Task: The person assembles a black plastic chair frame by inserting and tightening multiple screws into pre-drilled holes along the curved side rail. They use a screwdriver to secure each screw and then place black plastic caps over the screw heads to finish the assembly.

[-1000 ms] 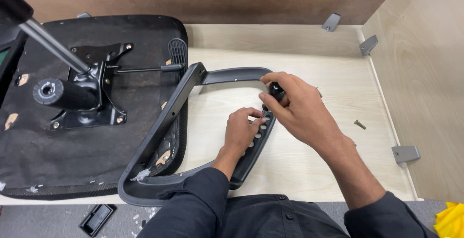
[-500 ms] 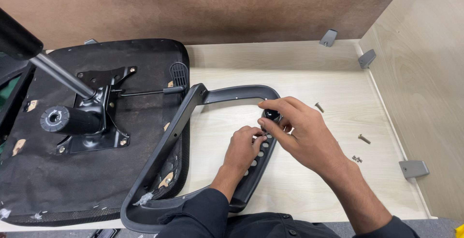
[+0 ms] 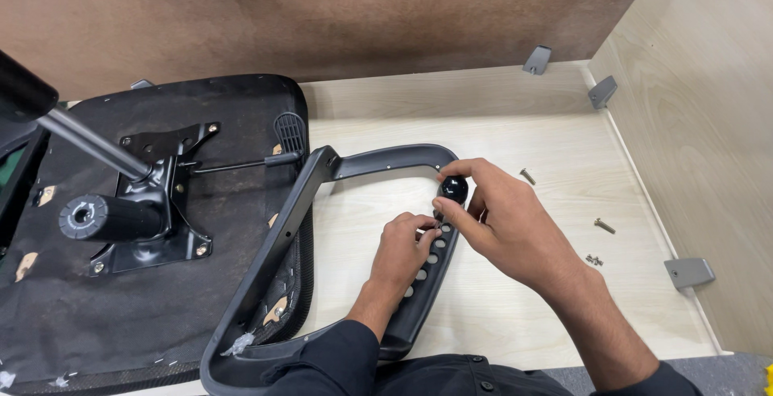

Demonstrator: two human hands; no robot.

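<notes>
A black loop-shaped chair armrest (image 3: 378, 161) lies on the pale wooden table (image 3: 523, 315), its near bar pierced by a row of holes. My left hand (image 3: 407, 247) rests on that bar, thumb and forefinger pinched on a small screw at one of the holes. My right hand (image 3: 507, 227) comes in from the right and grips a short tool with a round black knob (image 3: 453, 189), held just above the left fingertips. The two hands touch at the fingertips.
An upturned black chair seat (image 3: 97, 315) with its metal mechanism (image 3: 153, 195), a lever (image 3: 288, 132) and a chrome rod (image 3: 80, 138) lies to the left, against the armrest. Loose screws (image 3: 604, 225) lie right of my hands. Grey corner brackets (image 3: 688, 271) sit along the side walls.
My head has shifted, so the seat shows lower and more of the table's right side with the loose screws is in view. Both hands stay at the armrest bar, and the black knob shows more.
</notes>
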